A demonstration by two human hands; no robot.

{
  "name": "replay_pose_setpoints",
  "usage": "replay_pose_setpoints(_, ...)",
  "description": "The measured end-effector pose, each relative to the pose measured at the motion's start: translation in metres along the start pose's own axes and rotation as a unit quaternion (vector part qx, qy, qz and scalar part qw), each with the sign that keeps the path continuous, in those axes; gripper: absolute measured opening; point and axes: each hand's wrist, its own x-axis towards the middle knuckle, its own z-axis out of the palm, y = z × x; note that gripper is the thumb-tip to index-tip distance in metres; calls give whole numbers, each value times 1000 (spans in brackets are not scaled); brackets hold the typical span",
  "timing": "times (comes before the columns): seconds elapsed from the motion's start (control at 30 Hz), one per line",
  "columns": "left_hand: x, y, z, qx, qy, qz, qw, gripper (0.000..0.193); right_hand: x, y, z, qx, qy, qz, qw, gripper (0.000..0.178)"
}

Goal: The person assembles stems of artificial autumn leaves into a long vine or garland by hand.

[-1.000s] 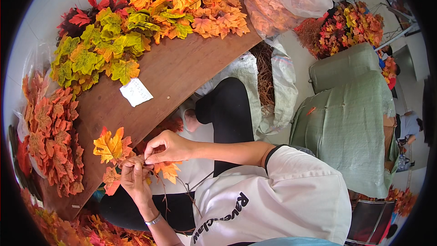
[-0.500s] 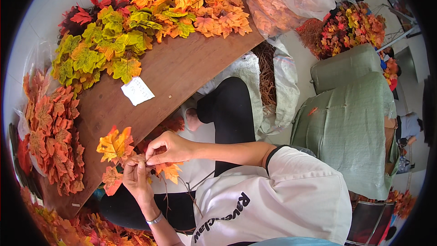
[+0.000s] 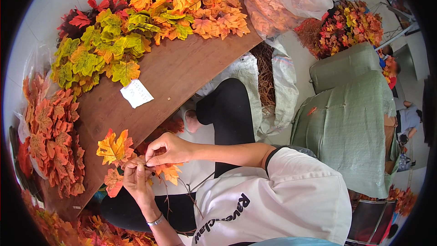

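Observation:
Over my lap, beside the wooden table edge, both hands meet with fingertips pinched together. My left hand (image 3: pixel 137 180), with a bracelet or watch at the wrist, is closed on a thin stem of an artificial maple leaf garland. My right hand (image 3: pixel 167 149) pinches the same stem right next to it. A yellow-orange artificial maple leaf (image 3: pixel 114 148) stands up beyond my left fingers, with a reddish leaf (image 3: pixel 114 182) below it. Another orange leaf (image 3: pixel 169 172) hangs under my right hand. Thin brown stems (image 3: pixel 167 200) trail down over my lap. The exact pinch point is hidden by fingers.
On the brown table (image 3: pixel 168 70) lie piles of yellow-green leaves (image 3: pixel 98 48), orange leaves (image 3: pixel 195 4), rust-red leaves (image 3: pixel 53 136) and a white paper slip (image 3: pixel 136 93). A woven sack (image 3: pixel 284 82) of brown stems stands beyond my leg. Green-wrapped bales (image 3: pixel 341 127) sit right. Other people are farther off.
My hands keep nearly the same place and pinch. The yellow-orange leaf has turned slightly. The view has shifted a little.

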Motion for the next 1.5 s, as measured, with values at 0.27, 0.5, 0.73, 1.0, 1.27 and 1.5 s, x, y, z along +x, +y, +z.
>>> replay_pose_setpoints(0.27, 0, -3, -3, -16, -3, -1, 1000, 7, 2, 7, 3, 34, -8, -7, 999, 17)
replay_pose_setpoints(0.5, -1, 1, 1, -18, 13, 4, 1000, 7, 2, 1, 2, 2, -5, -33, 999, 16)
replay_pose_setpoints(0.73, -2, -2, 2, 33, 11, 17, 999, 3, 3, 7, 6, 14, 13, -24, 1000, 14)
replay_pose_setpoints(1.0, 0, -4, -5, 63, -8, 56, 996, 4, 2, 8, 1, 32, -13, -22, 999, 13)
replay_pose_setpoints(1.27, -3, -1, 1, -60, 73, 9, 996, 6, 6, 5, 5, 98, -37, -21, 994, 13)
replay_pose_setpoints(1.5, 8, 3, 0, 57, 59, 3, 997, 5, 8, 8, 1, 23, 13, -1, 1000, 13)
